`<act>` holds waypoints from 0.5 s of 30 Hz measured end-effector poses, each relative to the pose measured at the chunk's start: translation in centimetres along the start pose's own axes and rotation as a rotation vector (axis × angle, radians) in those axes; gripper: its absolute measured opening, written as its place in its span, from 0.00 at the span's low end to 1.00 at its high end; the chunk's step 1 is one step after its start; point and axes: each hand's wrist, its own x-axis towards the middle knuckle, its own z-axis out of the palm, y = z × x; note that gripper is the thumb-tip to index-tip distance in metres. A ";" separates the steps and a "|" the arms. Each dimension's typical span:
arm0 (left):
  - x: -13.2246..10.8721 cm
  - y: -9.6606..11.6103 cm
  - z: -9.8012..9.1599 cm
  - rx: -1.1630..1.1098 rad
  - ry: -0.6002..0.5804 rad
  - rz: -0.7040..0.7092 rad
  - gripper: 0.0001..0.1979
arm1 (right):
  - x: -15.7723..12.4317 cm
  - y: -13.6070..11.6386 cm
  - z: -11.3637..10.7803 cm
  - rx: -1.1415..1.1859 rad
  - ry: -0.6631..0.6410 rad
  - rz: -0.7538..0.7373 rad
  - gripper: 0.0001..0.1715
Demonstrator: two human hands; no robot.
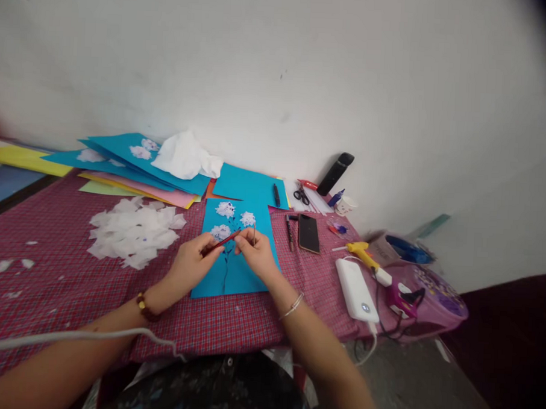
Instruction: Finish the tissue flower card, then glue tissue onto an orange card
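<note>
My left hand (pixel 196 258) is closed around a slim dark red stick (pixel 224 241), a pen or a brush, I cannot tell which. Its far end points to the fingertips of my right hand (pixel 255 252), which are pinched together. From the right fingers rises a thin stick (pixel 254 231), too small to name. Both hands are over a blue sheet of paper (pixel 211 286). On that sheet are three white paper flowers (pixel 225 209) with dark blue painted stems and leaves (pixel 226 269), partly hidden by my hands.
Left lies a pile of white paper pieces (pixel 133 231). Behind are blue sheets (pixel 121 155) with flowers and a crumpled white tissue (pixel 184 155). Rightward are a marker (pixel 290 232), a phone (pixel 309 233), scissors (pixel 301 193), a glue gun (pixel 364 254), a power bank (pixel 355 289) and a pink basket (pixel 435 314).
</note>
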 end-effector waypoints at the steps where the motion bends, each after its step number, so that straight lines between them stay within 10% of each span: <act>1: 0.0 0.0 -0.1 0.001 -0.008 0.007 0.12 | 0.0 0.0 -0.1 -0.005 0.001 -0.005 0.19; 15: 0.1 0.4 0.1 -0.029 -0.146 0.004 0.15 | -0.1 -0.2 -0.1 -0.005 0.052 0.002 0.16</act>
